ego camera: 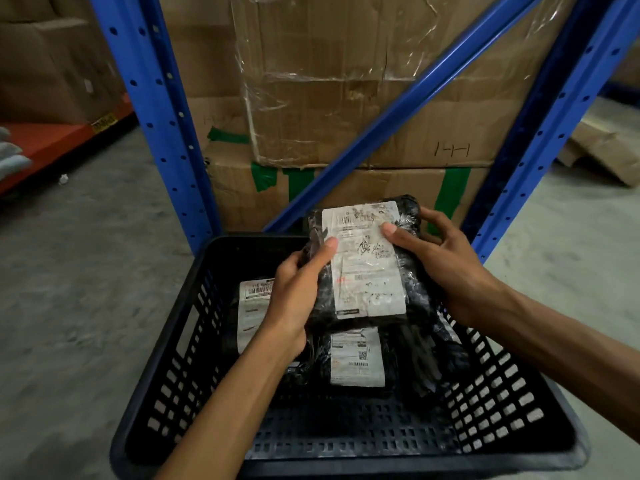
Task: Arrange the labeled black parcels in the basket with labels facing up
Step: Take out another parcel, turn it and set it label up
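Note:
I hold a black parcel [363, 261] with its white label facing up above a black slotted basket [166, 375]. My left hand [298, 292] grips its left edge, thumb on the label. My right hand [440, 268] grips its right edge, thumb also on the label. Inside the basket lie two more black parcels with labels up: one at the back left [251, 313], partly hidden by my left hand, and one in the middle [356, 358] under the held parcel. More black wrapping [426, 362] lies to their right.
The basket stands on a grey concrete floor [86, 306]. Behind it rise blue rack posts [162, 109] and a diagonal brace [398, 109], with stacked cardboard boxes [346, 81] between them. An orange shelf [45, 143] runs at the left, and flattened cardboard [602, 154] lies at the right.

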Tool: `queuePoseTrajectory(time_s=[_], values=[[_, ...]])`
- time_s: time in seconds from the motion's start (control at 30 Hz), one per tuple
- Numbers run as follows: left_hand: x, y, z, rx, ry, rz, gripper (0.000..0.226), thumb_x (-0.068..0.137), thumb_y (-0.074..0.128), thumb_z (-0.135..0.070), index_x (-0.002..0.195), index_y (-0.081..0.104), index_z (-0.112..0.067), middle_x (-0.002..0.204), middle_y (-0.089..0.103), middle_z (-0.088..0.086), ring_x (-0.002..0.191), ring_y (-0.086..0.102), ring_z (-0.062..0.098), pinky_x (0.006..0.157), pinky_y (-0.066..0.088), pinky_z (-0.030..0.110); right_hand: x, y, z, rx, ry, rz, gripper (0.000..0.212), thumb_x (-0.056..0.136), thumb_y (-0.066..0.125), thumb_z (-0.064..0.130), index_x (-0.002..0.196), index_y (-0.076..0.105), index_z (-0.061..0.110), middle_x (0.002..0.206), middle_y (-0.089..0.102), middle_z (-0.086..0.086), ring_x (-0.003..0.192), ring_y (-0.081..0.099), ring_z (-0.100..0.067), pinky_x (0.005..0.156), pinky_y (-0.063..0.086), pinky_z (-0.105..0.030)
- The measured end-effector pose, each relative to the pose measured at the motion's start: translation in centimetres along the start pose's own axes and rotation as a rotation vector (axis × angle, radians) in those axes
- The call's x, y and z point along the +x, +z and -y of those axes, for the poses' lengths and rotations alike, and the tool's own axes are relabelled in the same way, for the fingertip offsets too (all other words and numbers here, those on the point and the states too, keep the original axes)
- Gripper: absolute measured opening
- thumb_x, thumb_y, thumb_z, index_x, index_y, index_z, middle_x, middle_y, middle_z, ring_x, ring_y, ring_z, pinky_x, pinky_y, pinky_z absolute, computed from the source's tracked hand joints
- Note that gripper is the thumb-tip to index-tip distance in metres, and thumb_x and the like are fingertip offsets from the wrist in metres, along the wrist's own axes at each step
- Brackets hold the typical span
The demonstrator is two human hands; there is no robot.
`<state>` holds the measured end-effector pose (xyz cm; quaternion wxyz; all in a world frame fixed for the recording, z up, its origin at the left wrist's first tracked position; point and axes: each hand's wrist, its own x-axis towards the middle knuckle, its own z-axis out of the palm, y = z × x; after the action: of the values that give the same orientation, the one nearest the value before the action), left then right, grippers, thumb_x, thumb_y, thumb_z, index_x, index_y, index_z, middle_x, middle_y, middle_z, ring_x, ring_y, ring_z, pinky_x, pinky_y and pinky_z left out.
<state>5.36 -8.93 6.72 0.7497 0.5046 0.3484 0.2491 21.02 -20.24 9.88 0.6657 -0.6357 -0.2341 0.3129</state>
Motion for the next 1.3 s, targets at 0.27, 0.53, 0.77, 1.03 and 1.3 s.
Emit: queuePoseTrajectory(time_s=[0.27,0.53,0.77,1.03,1.3], values=[[1.0,1.6,0.9,0.087,-0.004,-0.027,0.06,0.072,0.072,-0.058,0.12,0.063,-0.023,0.117,0.073,0.002,0.109,0.068,0.024,0.102,0.049,0.047,-0.4,-2.1,-4.1,-0.036,0.074,0.03,0.066,0.096,0.062,0.033,0.151,0.027,0.044,0.066,0.072,0.034,0.064,0.071,0.012,0.047,0.054,-0.011],[0.9,2.3,7.4,0.475,-0.163,-0.091,0.066,0.092,0.05,-0.057,0.138,0.045,-0.01,0.132,0.056,0.006,0.104,0.059,0.016,0.086,0.045,0.032,-1.5,-3.6,-11.1,-0.066,0.29,0.021,0.02,0.1,0.059,0.02,0.098,0.057,0.039,0.075,0.079,0.017,0.07,0.077,-0.004,0.052,0.059,-0.02],[3.7,3.0,10.3,0.69,-0.216,-0.103,0.053,0.101,0.039,-0.043,0.137,0.042,-0.004,0.139,0.051,0.014,0.107,0.053,0.024,0.082,0.04,0.031,0.6,-3.6,-13.3,-0.269,0.261,0.008,0.047,0.1,0.059,0.024,0.143,0.044,0.017,0.117,0.07,-0.004,0.109,0.069,-0.027,0.097,0.056,-0.046],[7.0,2.7,12.3,0.821,-0.155,-0.17,0.047,0.103,0.039,-0.034,0.131,0.045,0.003,0.139,0.052,0.019,0.126,0.051,0.034,0.098,0.043,0.037,3.8,-3.0,-16.3,-0.425,0.276,0.056,0.08,0.1,0.055,0.035,0.16,0.005,0.015,0.141,0.053,0.003,0.123,0.051,-0.014,0.098,0.038,-0.023],[7.7,2.5,14.2,0.94,-0.234,-0.176,0.052,0.104,0.038,-0.016,0.149,0.021,0.004,0.155,0.031,0.022,0.142,0.032,0.034,0.111,0.032,0.036,2.8,-1.8,-19.6,-0.659,0.432,0.138,0.082,0.105,0.034,0.044,0.155,-0.023,0.014,0.16,0.033,-0.016,0.143,0.037,-0.033,0.109,0.027,-0.025]])
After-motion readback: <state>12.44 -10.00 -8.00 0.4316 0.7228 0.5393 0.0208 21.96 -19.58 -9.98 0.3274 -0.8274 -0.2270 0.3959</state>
